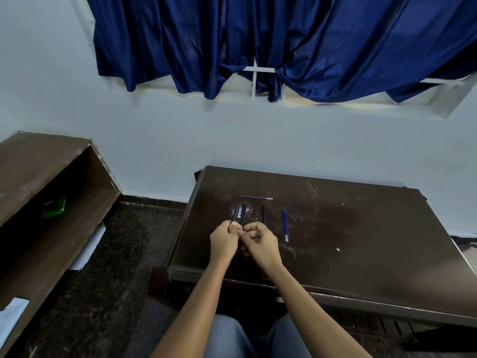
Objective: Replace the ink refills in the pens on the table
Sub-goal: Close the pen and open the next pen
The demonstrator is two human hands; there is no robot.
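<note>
Key relation: the dark pen bundle [239, 215] is pointing up-frame out of the two hands. Its long axis is running almost straight toward the top edge, and its lower end is disappearing between them.
Left hand [224, 241]: is curling fingers and thumb round the bundle's lower end and gripping it, just below the frame's centre.
Right hand [261, 241]: is meeting the left thumb with curled fingertips. Whether it is pinching the bundle's tip or nothing cannot be told.
Wrapper: something glossy is showing around the bundle, perhaps a clear sleeve, but it is too small to be sure.
Black pen [264, 215]: is lying just right of the bundle and parallel to it, its lower end hiding behind the right knuckles.
Blue refill [285, 224]: is lying farther right, near upright in the frame, apart from both hands.
Thin refill [255, 197]: is lying crosswise above the bundle.
Coming move: probably a pull or twist along the bundle's axis, the right hand working while the left is steadying.
Table [361, 228]: dark brown and scratched, filling the lower right.
Room: a blue curtain [258, 34] is hanging across the top over a pale wall, and a brown shelf [38, 177] is standing at the left.
</note>
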